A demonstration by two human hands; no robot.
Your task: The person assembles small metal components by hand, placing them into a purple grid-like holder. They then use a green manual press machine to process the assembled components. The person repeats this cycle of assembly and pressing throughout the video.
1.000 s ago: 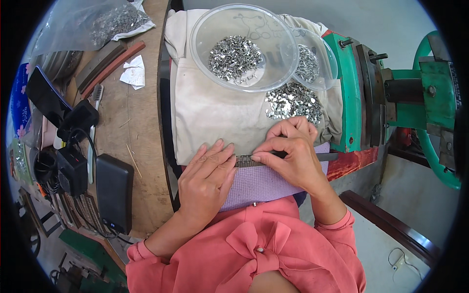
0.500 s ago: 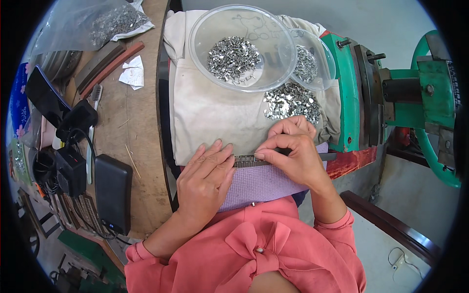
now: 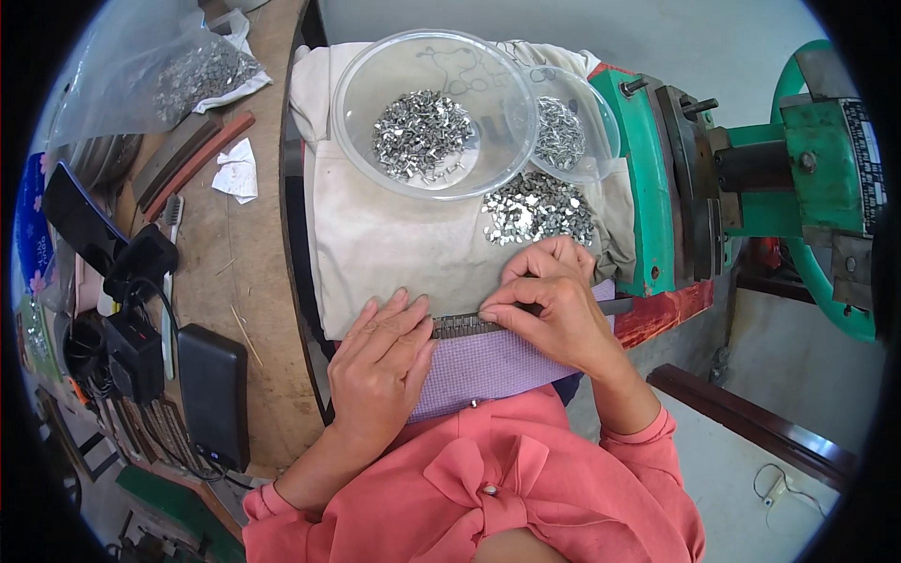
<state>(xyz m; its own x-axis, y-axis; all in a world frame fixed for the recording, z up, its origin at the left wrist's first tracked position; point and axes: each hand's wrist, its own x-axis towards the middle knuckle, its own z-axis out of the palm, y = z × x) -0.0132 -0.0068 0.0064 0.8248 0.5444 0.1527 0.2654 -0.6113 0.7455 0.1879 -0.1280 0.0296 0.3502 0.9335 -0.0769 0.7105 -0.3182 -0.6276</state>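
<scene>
A narrow dark metal strip (image 3: 458,326) with a row of small slots or segments lies across the near edge of the work surface, between my two hands. My left hand (image 3: 380,361) rests flat with its fingers stretched out over the strip's left end, hiding it. Thumb and forefinger of my right hand (image 3: 554,305) are pinched together right at the strip; what they hold is too small and hidden to make out. Just beyond that hand is a loose pile of small shiny metal pieces (image 3: 540,208) on the beige cloth (image 3: 375,239).
A large clear plastic bowl (image 3: 343,127) and a smaller one (image 3: 608,141) hold more metal bits. Purple cloth (image 3: 497,361) covers my lap side. At right stands a green machine with a handwheel (image 3: 812,291). A wooden table (image 3: 267,272) at left carries a power bank (image 3: 213,394) and brush (image 3: 173,216).
The whole view has shifted, so the scene sits lower and farther left. My right fingertips have come down closer onto the strip; my left hand stays on its left end.
</scene>
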